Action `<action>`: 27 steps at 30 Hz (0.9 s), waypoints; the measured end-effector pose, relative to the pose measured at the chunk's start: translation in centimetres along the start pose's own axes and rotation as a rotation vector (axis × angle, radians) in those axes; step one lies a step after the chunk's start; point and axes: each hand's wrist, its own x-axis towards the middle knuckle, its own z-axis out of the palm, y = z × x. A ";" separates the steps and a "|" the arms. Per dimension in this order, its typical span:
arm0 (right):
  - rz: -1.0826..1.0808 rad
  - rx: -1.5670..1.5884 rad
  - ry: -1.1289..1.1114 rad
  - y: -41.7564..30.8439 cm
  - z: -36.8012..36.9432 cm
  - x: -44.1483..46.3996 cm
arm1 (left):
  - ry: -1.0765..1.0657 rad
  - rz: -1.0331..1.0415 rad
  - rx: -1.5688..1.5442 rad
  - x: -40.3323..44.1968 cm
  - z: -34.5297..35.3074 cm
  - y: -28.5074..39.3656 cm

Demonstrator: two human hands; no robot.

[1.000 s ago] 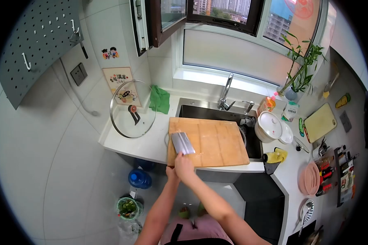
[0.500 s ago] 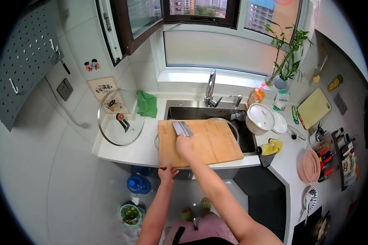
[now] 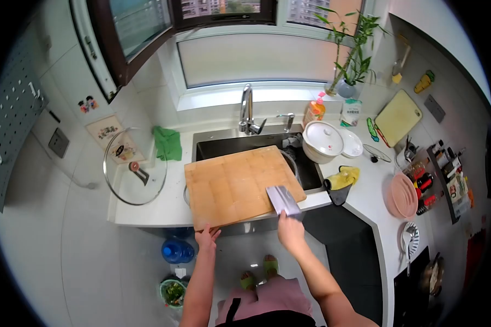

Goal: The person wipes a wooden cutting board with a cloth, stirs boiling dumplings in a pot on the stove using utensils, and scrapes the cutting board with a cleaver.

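Observation:
A wooden cutting board [image 3: 237, 182] lies over the sink [image 3: 215, 146] and the counter's front edge, turned slightly askew. My left hand [image 3: 206, 238] grips its near left corner, thumb and fingers at the edge. Closed around the handle of a cleaver [image 3: 282, 200] is my right hand [image 3: 292, 233], off the board's near right side. The broad metal blade points away from me and overlaps the board's near right edge; whether it touches the wood I cannot tell. Under the board, a round bowl shows only its rim.
A glass lid [image 3: 138, 173] stands left, by a green cloth [image 3: 167, 143]. The faucet [image 3: 247, 109] rises behind the sink. Right of it are a lidded white pot [image 3: 323, 140], a yellow cloth [image 3: 343, 177] and a pink basin [image 3: 402, 196]. A bin [image 3: 173, 292] stands on the floor.
The cleaver in my right hand has moved from the board's left part to beyond its near right edge. The board now lies more slanted. My view has shifted right.

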 end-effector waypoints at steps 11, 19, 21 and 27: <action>0.104 -0.065 -0.085 2.2 1.2 -1.4 | 0.042 -0.124 -0.058 2.3 -1.7 -2.2; 0.169 0.104 0.208 9.8 2.5 -3.2 | 0.110 0.056 -0.064 2.7 -1.5 -5.3; 0.221 0.179 0.253 12.3 1.7 -5.9 | 0.068 0.009 0.001 1.5 1.5 -6.8; 0.420 0.055 0.391 23.8 1.9 -9.6 | -0.245 -0.228 0.284 -7.3 13.9 -15.5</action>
